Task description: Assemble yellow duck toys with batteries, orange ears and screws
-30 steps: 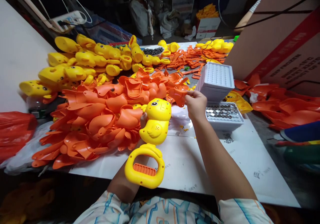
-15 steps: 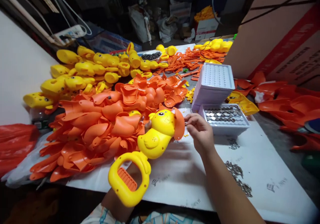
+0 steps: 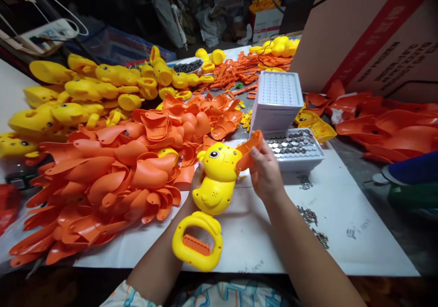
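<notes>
A yellow toy duck [image 3: 215, 184] with a ring-shaped handle hangs over the front of the table, its eye and several screw holes facing me. My left hand [image 3: 197, 179] grips it from behind, mostly hidden by the body. At the duck's head, my right hand [image 3: 265, 168] pinches an orange bill piece [image 3: 249, 151] between thumb and fingers. The bill's inner end meets the side of the head. Left of the duck lies a heap of loose orange bill pieces [image 3: 116, 174].
Yellow duck bodies [image 3: 102, 81] pile up at the back left. White trays [image 3: 278, 97] stand stacked beyond my right hand, beside a tray of metal discs [image 3: 290, 143]. Loose screws [image 3: 310, 215] lie on the white sheet. A large carton [image 3: 369, 38] stands at the right.
My right hand has taken hold of the orange bill, which now tilts upward and outward. The duck has turned more upright, and the view has shifted to the right.
</notes>
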